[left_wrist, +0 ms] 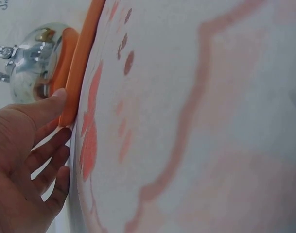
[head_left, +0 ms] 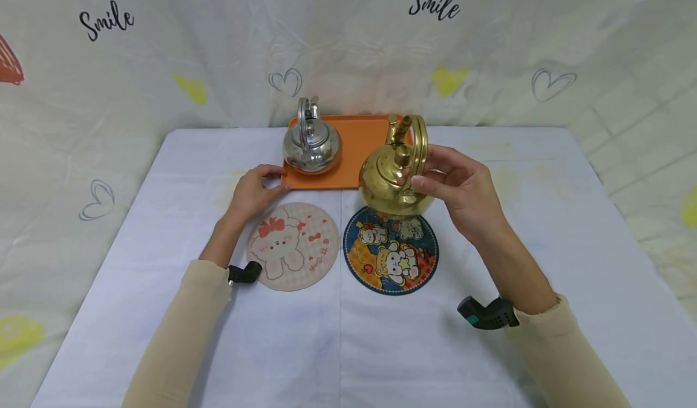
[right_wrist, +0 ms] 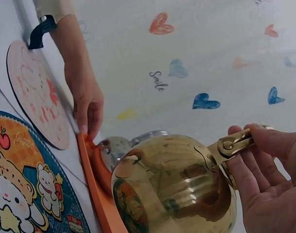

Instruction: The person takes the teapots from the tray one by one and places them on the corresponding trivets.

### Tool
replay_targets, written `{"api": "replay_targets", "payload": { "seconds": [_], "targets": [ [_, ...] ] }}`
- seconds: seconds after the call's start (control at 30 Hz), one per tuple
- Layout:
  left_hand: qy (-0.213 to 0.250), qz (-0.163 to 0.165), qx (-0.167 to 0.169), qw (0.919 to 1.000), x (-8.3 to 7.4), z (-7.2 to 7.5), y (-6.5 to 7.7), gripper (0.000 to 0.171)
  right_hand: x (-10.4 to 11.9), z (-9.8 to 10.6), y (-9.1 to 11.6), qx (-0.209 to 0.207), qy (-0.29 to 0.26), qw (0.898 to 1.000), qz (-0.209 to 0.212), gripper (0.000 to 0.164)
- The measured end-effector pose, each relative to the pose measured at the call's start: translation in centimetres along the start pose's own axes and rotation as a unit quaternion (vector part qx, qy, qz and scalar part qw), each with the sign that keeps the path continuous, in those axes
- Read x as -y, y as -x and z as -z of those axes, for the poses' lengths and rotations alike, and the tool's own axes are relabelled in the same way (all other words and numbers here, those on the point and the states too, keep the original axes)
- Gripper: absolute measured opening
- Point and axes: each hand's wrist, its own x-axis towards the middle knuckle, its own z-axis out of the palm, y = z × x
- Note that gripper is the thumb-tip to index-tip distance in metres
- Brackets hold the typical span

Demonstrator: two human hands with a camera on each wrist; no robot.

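Note:
My right hand (head_left: pixel 465 193) grips the handle of a shiny gold teapot (head_left: pixel 381 181), thumb on one side and fingers on the other. In the right wrist view the teapot's round body (right_wrist: pixel 172 179) hangs above the table surface. It overlaps the right part of an orange tray (head_left: pixel 359 138) in the head view. My left hand (head_left: pixel 253 191) pinches the tray's near left corner, with the thumb on the rim (left_wrist: pixel 79 73) and the other fingers at its outer side. A silver teapot (head_left: pixel 311 148) stands on the tray's left half, its handle upright.
Two round mats lie side by side in front of the tray: a pink rabbit mat (head_left: pixel 294 247) at left and a dark blue cartoon mat (head_left: pixel 391 256) at right. White cloth (head_left: pixel 337 347) covers the table; a patterned curtain (head_left: pixel 359 51) hangs behind.

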Motion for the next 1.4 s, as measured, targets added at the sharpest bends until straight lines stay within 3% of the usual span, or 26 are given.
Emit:
{"api": "replay_targets", "payload": {
  "seconds": [0.9,1.4],
  "targets": [
    [0.004,0.008,0.001,1.0,0.0,-0.1,-0.1,0.045,-0.4,0.1,1.5,0.012,-0.011,1.0,-0.013,0.042],
    [0.002,0.004,0.0,1.0,0.0,-0.1,-0.1,0.046,-0.7,0.4,2.9,0.018,0.009,0.999,-0.025,0.042]
  ]
}}
